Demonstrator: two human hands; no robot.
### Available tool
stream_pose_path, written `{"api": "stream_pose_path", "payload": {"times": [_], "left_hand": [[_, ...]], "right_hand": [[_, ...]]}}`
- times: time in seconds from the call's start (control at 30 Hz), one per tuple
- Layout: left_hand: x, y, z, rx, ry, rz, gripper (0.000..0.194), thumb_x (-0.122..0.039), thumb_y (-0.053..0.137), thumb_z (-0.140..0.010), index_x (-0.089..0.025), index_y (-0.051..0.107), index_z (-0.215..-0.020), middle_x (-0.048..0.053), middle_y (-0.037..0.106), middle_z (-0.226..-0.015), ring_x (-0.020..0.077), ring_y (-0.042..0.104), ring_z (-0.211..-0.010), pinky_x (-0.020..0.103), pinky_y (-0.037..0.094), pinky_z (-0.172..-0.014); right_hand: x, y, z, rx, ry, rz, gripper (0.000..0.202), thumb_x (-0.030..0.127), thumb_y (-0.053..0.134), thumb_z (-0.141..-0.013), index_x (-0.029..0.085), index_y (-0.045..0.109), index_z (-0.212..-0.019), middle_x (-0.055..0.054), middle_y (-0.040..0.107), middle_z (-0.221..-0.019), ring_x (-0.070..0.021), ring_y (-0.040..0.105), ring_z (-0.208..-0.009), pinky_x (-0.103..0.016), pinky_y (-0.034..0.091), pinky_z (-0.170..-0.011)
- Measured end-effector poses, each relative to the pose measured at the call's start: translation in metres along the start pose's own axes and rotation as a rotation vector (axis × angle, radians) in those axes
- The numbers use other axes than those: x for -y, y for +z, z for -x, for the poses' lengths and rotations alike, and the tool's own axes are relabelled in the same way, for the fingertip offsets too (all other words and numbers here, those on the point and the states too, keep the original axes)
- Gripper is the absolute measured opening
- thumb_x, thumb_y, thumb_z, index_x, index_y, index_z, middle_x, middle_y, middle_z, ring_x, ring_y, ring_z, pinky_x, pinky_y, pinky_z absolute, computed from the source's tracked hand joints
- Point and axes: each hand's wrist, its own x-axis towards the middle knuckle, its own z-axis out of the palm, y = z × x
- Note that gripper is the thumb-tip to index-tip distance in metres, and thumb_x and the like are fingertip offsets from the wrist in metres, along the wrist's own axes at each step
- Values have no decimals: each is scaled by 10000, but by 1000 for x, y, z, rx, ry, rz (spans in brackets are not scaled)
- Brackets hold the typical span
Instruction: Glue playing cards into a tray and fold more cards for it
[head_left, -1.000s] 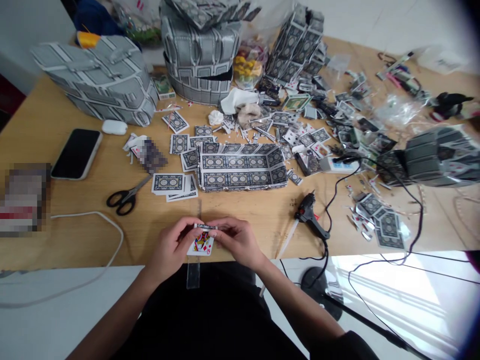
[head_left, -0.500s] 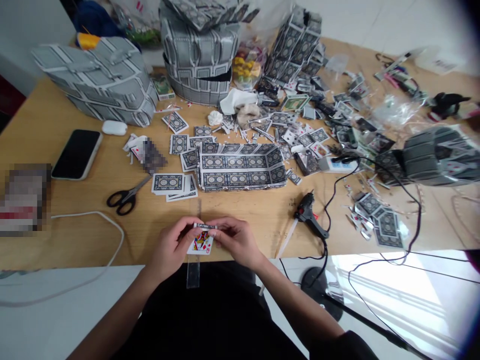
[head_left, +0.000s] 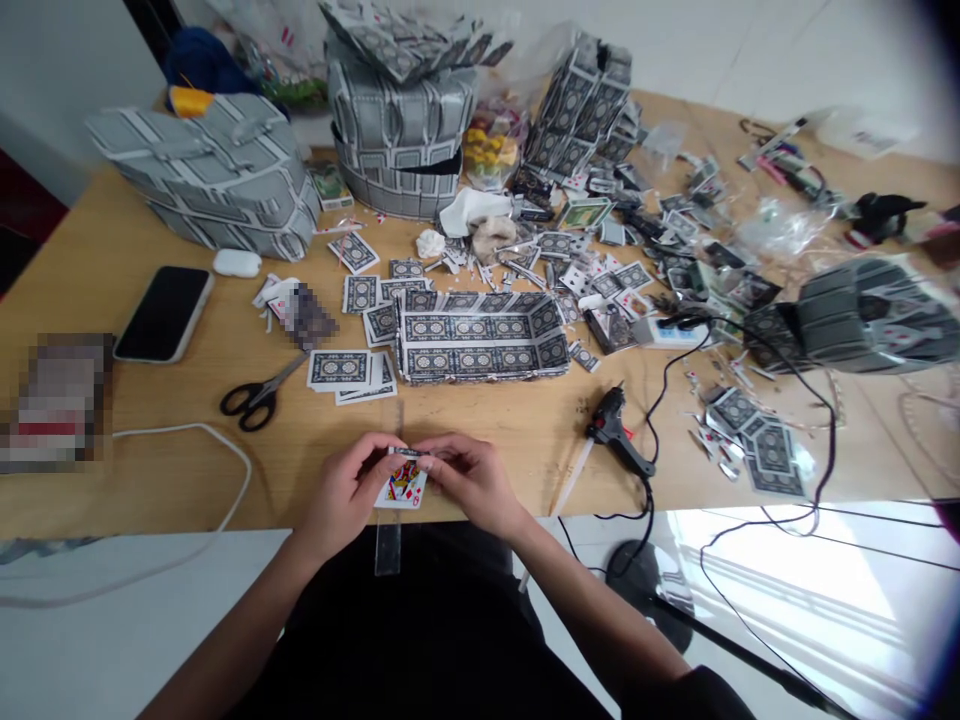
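Near the table's front edge, a playing card (head_left: 403, 486) is pinched between both hands, its queen of diamonds face showing. Its top edge is folded over, so a strip of the dark patterned back shows there. My left hand (head_left: 351, 492) grips the card's left side, thumb near the fold. At the right end of the fold, my right hand (head_left: 472, 482) has its thumb and fingers closed on the same card. A clear ruler (head_left: 388, 548) lies beneath the card and juts past the table edge. Beyond the hands sits an open rectangular tray made of cards (head_left: 480, 360).
Black scissors (head_left: 259, 398) and loose cards (head_left: 339, 368) lie to the left, near a phone (head_left: 165, 312). On the right are a glue gun (head_left: 616, 430) with a trailing cord and a power strip (head_left: 671, 332). Woven card baskets (head_left: 405, 110) and scraps fill the back.
The view has shifted slightly. Both hands keep their grip on the card, and the folded strip along its top looks a little more tilted.
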Motion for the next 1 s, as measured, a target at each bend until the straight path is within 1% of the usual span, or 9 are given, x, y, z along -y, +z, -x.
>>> {"api": "stream_pose_path", "payload": {"times": [0.1,0.27,0.47,0.57,0.7,0.8,0.9,0.97,1.0], "left_hand": [[-1,-1,0,-1,6,-20,290,-485,614,-1023,-213,713,-1024,8,746,-886,149,686,-744,226,532,-676],[-2,-1,0,-11,28,-27,303,-471,612,-1027,-201,711,-933,1,724,-809,143,669,-714,222,518,-662],[-3,1,1,-92,108,100,229,-359,582,-1051,-225,703,-1190,45,778,-1080,167,739,-917,233,578,-794],[-4,0,1,-2,219,91,195,-255,620,-1013,-229,716,-1181,53,774,-1125,181,747,-988,246,581,-857],[-5,-4,2,88,274,4,154,-187,620,-981,-212,765,-1029,49,777,-1015,177,749,-905,239,573,-798],[-4,-5,4,42,211,42,149,-200,651,-967,-213,772,-1053,51,792,-1026,181,765,-889,242,589,-799],[-3,-4,4,11,129,162,168,-254,661,-977,-216,775,-1095,58,808,-1069,193,783,-920,244,615,-806],[-3,-2,4,4,96,233,185,-289,660,-985,-209,775,-1105,66,814,-1079,194,787,-908,239,626,-772],[-3,-2,4,0,88,254,191,-296,664,-983,-204,776,-1107,71,815,-1077,195,787,-897,238,629,-756]], "right_hand": [[2,0,2,-2,-7,39,411,559,790,-902,168,794,-1028,-53,781,-858,-143,654,-654,-253,533,-600],[8,0,7,-23,-128,341,351,500,692,-996,174,800,-925,-42,776,-802,-161,671,-692,-270,507,-644],[16,-2,4,-83,-110,335,283,440,668,-1009,181,781,-989,-57,808,-909,-188,731,-775,-278,541,-681],[16,-4,2,-113,-114,354,265,423,640,-1027,179,743,-1017,-55,806,-904,-190,738,-776,-279,548,-687],[20,-8,1,-95,-173,563,188,354,601,-1057,196,702,-1051,-41,797,-884,-185,731,-729,-278,531,-650],[35,-20,-5,-143,-365,829,142,315,604,-1061,206,689,-1095,-61,781,-930,-209,723,-772,-322,561,-716],[63,-43,-19,-257,-655,1083,114,263,610,-1056,201,687,-1112,-116,760,-1075,-288,682,-1075,-426,555,-958],[82,-60,-30,-204,-709,1240,177,240,645,-1032,185,680,-1197,-141,733,-1183,-319,632,-1191,-489,511,-1057],[90,-69,-34,-163,-674,1325,247,238,681,-1010,186,670,-1252,-149,715,-1239,-340,605,-1248,-512,499,-1071]]}}
